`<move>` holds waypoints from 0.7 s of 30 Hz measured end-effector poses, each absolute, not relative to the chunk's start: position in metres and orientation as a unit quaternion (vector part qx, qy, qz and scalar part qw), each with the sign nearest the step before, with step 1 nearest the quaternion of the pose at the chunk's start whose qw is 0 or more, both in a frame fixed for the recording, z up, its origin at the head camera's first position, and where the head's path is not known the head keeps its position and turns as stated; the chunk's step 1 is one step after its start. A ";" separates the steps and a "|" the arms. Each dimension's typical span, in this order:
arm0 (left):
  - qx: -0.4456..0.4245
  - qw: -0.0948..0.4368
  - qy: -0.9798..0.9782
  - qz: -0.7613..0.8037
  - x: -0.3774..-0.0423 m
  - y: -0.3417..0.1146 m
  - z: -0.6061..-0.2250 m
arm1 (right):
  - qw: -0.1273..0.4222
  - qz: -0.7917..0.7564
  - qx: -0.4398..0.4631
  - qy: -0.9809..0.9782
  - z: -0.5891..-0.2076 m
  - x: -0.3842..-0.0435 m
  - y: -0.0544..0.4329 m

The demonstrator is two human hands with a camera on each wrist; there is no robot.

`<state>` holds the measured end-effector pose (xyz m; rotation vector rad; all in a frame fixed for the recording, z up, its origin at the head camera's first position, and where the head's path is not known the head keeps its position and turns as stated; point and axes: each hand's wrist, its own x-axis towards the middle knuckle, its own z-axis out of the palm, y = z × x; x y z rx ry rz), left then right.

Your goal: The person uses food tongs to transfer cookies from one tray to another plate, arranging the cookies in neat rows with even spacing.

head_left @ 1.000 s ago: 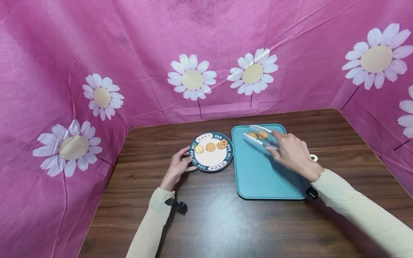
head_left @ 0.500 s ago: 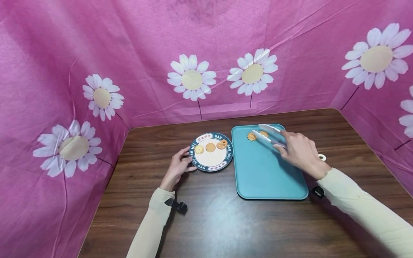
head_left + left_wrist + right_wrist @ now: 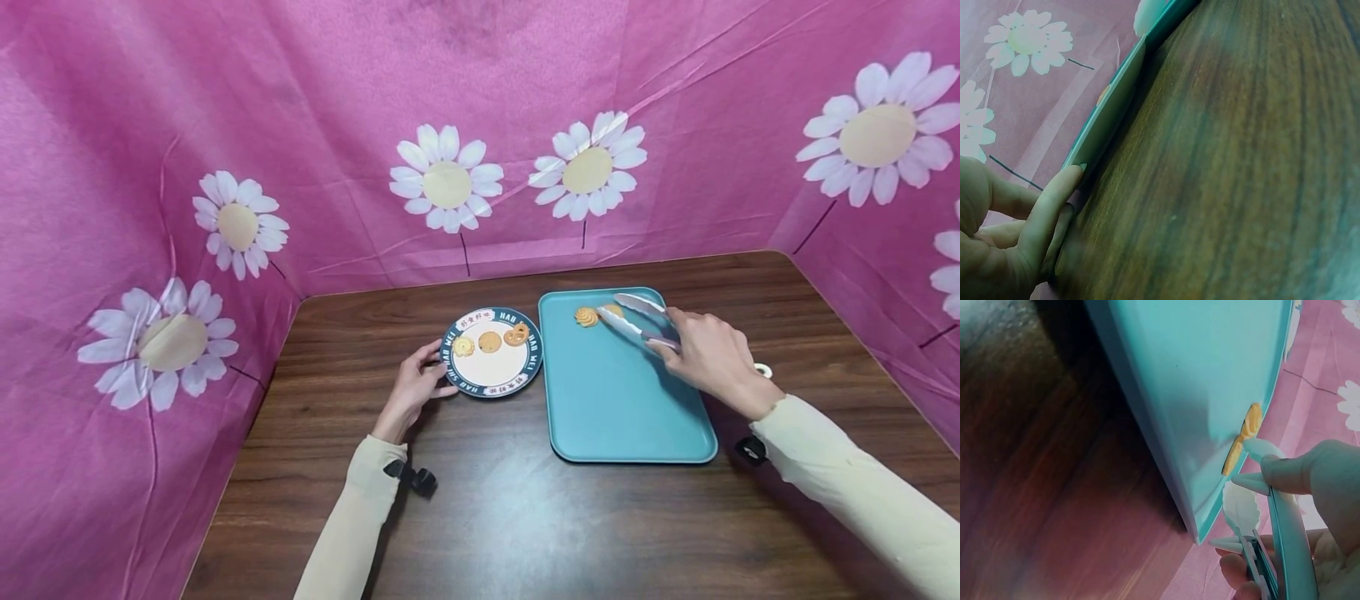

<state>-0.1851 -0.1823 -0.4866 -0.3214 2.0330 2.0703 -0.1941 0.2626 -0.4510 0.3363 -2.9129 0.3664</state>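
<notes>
My left hand [image 3: 412,388] touches the left rim of a round plate [image 3: 498,377] with relaxed fingers and thumb; the left wrist view shows a fingertip against the plate's edge [image 3: 1107,119]. On the plate lie a pale cookie [image 3: 463,347], a round biscuit [image 3: 490,342] and a pretzel [image 3: 516,335]. My right hand [image 3: 708,354] grips pale-tipped tongs [image 3: 622,323] over the far part of a teal tray [image 3: 622,408]. The tong arms stand apart, one partly covering a round biscuit [image 3: 1233,455]. A swirled cookie [image 3: 586,317] lies beside it, left of the tongs.
The dark wooden table [image 3: 480,517] extends in front of the plate and tray. A pink cloth [image 3: 337,100] with daisies hangs behind and at both sides. The plate and tray stand close together, nearly touching.
My right hand has moved the tongs right, off the swirled cookie and over the round biscuit. Both stay on the tray. The left hand and plate have not moved.
</notes>
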 end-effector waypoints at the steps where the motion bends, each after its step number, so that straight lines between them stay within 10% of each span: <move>1: -0.109 0.111 0.692 0.705 -0.185 -0.182 -0.487 | 0.093 0.123 0.114 -0.981 -0.451 -0.194 0.263; 21: -0.102 0.109 0.691 0.707 -0.186 -0.183 -0.486 | 0.068 0.123 0.128 -0.982 -0.450 -0.189 0.268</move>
